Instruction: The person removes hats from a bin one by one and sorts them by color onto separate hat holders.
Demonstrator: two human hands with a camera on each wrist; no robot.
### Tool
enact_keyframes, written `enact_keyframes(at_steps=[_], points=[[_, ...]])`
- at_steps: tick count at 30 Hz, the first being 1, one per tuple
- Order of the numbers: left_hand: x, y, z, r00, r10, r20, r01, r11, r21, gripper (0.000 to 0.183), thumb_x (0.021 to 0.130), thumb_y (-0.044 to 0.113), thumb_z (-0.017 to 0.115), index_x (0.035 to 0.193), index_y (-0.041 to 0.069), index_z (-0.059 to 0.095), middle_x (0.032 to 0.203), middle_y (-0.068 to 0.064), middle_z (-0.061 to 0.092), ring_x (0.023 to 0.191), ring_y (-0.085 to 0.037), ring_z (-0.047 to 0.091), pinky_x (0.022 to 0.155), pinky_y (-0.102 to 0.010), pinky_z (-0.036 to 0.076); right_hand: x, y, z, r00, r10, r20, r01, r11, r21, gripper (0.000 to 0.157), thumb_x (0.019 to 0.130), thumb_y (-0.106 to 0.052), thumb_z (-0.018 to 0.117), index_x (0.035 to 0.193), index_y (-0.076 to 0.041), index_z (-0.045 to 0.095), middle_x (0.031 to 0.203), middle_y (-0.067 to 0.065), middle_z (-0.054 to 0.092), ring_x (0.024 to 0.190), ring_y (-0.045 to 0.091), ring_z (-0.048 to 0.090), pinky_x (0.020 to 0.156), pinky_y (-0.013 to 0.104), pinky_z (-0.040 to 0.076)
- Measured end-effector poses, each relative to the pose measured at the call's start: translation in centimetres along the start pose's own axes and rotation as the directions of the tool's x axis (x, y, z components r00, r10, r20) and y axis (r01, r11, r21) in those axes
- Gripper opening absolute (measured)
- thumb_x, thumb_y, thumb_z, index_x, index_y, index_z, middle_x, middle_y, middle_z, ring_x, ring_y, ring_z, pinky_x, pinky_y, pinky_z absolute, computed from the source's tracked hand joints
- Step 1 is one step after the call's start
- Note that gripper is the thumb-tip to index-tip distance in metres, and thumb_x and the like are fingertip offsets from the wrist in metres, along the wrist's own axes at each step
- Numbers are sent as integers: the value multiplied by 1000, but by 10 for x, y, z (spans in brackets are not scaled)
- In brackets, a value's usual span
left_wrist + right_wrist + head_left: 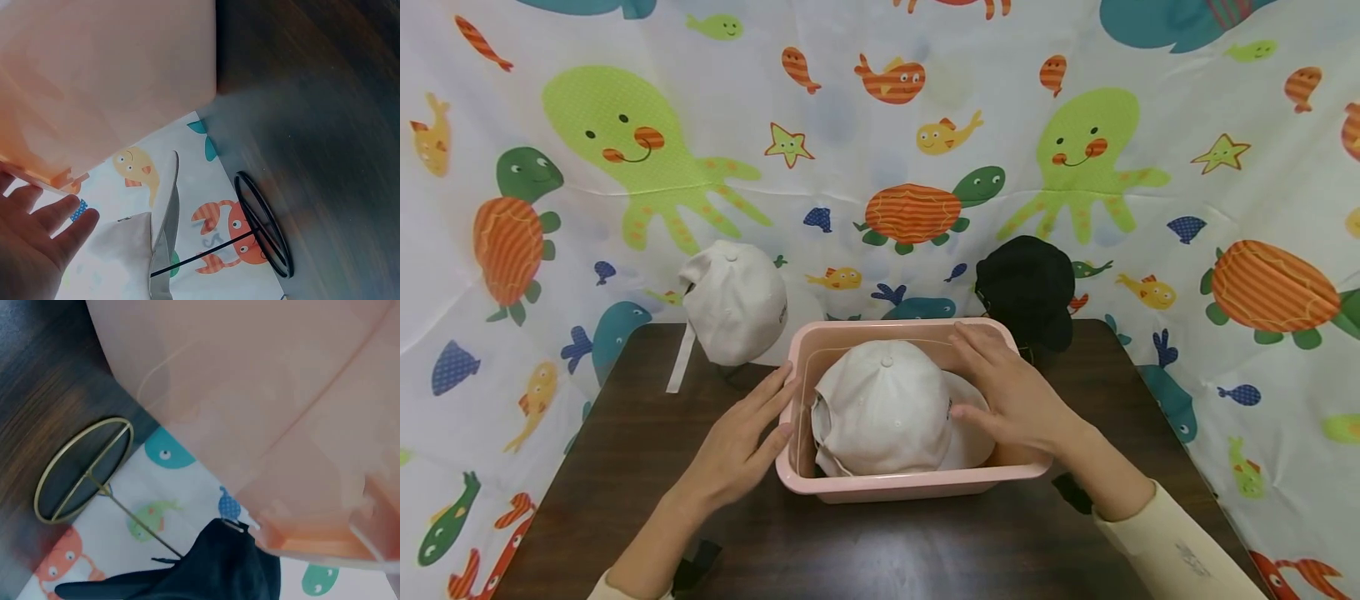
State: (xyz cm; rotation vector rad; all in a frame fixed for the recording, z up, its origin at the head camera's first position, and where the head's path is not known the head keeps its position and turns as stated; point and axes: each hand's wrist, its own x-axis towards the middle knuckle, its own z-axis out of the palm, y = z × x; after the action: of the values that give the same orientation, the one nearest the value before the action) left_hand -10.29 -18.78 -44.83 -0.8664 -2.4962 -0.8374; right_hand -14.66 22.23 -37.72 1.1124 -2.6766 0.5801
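A pink plastic basin stands mid-table with a white baseball cap inside, its crown up and brim to the right. My left hand is at the basin's left rim, fingers extended along the edge; the left wrist view shows the same fingers beside the rim. Over the basin's right end reaches my right hand, fingers stretched toward the back right corner and thumb above the cap's brim. In the right wrist view the basin's outer wall fills much of the picture, and the hand is out of sight.
Behind on the left, another white cap hangs on a stand with a black wire base. A black cap sits at the back right on a stand with a gold ring base. A sea-animal curtain hangs behind the dark wooden table.
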Motion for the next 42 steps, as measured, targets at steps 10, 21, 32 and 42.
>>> enact_keyframes(at_steps=[10,21,32,42], points=[[-1,0,2,1000,-7,-23,7,999,-37,54,102,15,60,153,4,52,166,-8,39,150,-27,42,121,-16,19,6,-2,8,998,8,60,-13,997,81,95,94,-68,61,164,-9,35,171,14,29,154,36,32,115,67,34],[-4,-2,3,998,-60,8,60,995,-74,56,102,15,62,156,7,50,169,-4,35,153,-21,38,120,-14,18,16,-7,18,992,56,110,-67,992,106,103,86,-73,66,164,-12,35,168,13,34,151,37,37,114,71,33],[-2,0,6,998,-54,-45,49,994,-101,57,99,12,64,154,7,52,167,-5,39,149,-22,44,116,-10,22,20,-5,24,993,50,111,-61,992,106,103,82,-71,74,160,-12,41,165,10,41,147,34,44,112,70,36],[-3,0,9,996,-67,-55,59,989,-136,57,99,10,63,154,7,52,167,-4,38,147,-18,45,114,-9,25,21,-8,26,979,124,164,-147,980,133,99,81,-62,80,159,-15,43,164,8,43,147,33,43,110,68,41]])
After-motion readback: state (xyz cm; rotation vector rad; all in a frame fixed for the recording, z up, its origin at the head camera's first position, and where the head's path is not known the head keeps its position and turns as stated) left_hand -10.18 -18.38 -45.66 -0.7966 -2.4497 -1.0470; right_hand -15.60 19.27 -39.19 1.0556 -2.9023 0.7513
